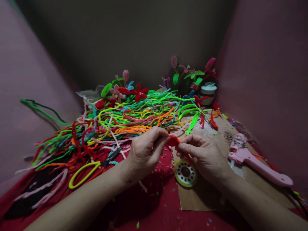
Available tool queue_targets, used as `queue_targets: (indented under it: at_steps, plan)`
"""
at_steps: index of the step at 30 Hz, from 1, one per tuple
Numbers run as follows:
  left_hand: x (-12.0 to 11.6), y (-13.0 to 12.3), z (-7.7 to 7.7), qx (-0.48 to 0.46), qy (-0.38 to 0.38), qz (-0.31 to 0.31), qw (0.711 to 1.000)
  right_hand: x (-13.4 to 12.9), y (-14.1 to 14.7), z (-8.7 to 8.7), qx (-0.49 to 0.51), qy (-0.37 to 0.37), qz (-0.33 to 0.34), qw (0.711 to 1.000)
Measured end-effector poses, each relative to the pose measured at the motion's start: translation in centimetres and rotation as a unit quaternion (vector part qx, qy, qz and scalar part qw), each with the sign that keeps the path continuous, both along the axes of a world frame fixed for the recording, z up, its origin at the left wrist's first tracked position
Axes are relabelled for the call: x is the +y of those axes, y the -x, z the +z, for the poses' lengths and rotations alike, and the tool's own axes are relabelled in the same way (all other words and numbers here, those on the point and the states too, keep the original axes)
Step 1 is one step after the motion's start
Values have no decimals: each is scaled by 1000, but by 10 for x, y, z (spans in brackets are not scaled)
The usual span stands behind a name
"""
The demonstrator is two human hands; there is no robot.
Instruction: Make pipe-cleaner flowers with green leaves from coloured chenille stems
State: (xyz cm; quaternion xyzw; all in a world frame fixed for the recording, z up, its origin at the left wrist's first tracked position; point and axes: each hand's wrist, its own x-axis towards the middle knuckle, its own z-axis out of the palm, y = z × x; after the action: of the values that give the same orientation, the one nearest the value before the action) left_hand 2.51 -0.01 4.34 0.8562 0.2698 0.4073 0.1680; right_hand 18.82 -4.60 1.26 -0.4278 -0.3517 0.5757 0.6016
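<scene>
Sprawling over the far left of the red cloth surface [154,199], a loose heap of fuzzy, many-coloured craft stems [134,120] is what I notice first. At the heap's near side lies a pair of scissors with a yellow handle loop [83,176], dark blades angled away toward the heap.

Next comes the left hand [146,149], its thumb and fingers pinching one end of a small, fuzzy, red-orange strip [174,140]. The strip is held up over the far part of the brown board's [194,200] left edge. Its long axis runs crosswise between the two hands, dipping slightly rightward; neither hand is nearer, for both touch it. The right hand [203,150] pinches the other end between thumb and fingertips, and a red tail hangs below.

Beneath, a yellow-rimmed, tape-like roll with a hole-studded hub [185,184] lies on the board's left edge. Farthest right, a pink plastic glue gun [262,168] rests near the board's right edge.
</scene>
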Motion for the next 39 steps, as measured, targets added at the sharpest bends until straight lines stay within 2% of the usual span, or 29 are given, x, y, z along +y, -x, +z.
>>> queue_targets:
  at_steps: [7, 12, 16, 20, 25, 29, 35, 39]
  plan:
    - [2, 1, -1, 12, 33, 21, 999, 0, 0, -2, -2, 3, 14, 1000]
    - [3, 1, -4, -2, 69, 7, 998, 0, 0, 0, -10, 68, 13, 998]
    - [3, 1, -4, -73, 168, -28, 983, 1, -1, 2, 34, 78, -8, 996]
    - [3, -2, -3, -135, 267, -12, 954, 2, -3, 0, 78, 72, -13, 994]
    - [1, -8, -3, -107, 354, -9, 929, 2, -3, 0, 86, 63, -27, 994]
    - [-1, -12, -3, -104, 382, -11, 918, 1, -2, -1, 89, 52, -3, 995]
    - [-5, -13, -5, -96, 381, 2, 920, 1, 0, -4, 91, 58, 16, 994]
    - [-6, -15, -8, -96, 428, -5, 899, 1, 2, -5, 122, 55, 12, 991]
